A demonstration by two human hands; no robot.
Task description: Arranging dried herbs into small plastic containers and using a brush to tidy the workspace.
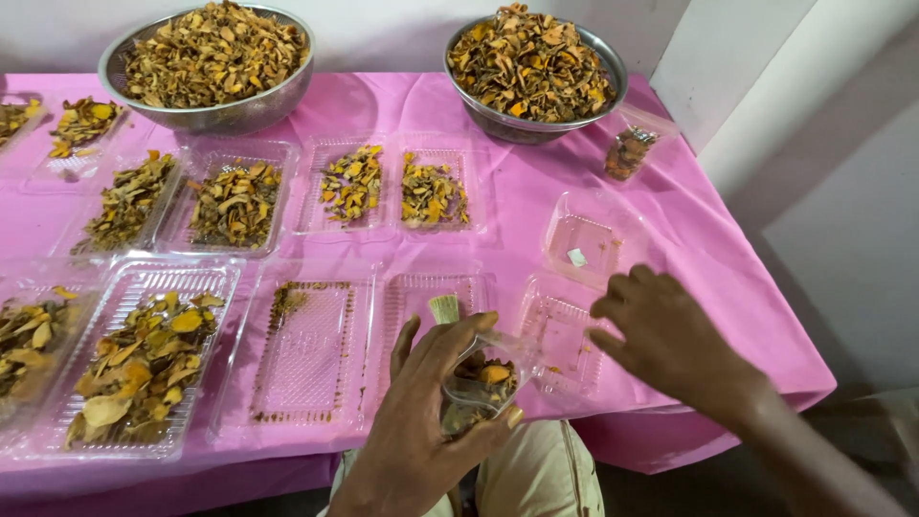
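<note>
Two steel bowls (206, 105) (498, 120) heaped with dried yellow-brown slices, upper left and upper centre of the frame, on a pink tablecloth (517, 206). Several clear plastic trays in rows below them: four across the middle band part-filled with slices (349, 182), two at lower left well filled (144, 359), one at lower centre nearly bare save for crumbs (306, 354). Left hand (421, 421), bottom centre, closed around a small clear plastic cup (479, 383) holding a few slices; thumb over the rim, fingers wrapped beneath, cup tilted. Right hand (665, 335), lower right, fingers loosely curled and resting on the edge of a clear hinged container (565, 330); holding nothing that could be made out, grip slack rather than pinched. Second half of that container (593, 239) just above, carrying one small pale scrap. Small filled clear packet (629, 151) upper right, beside the second bowl. Light trouser knees visible at bottom edge, below the table.
</note>
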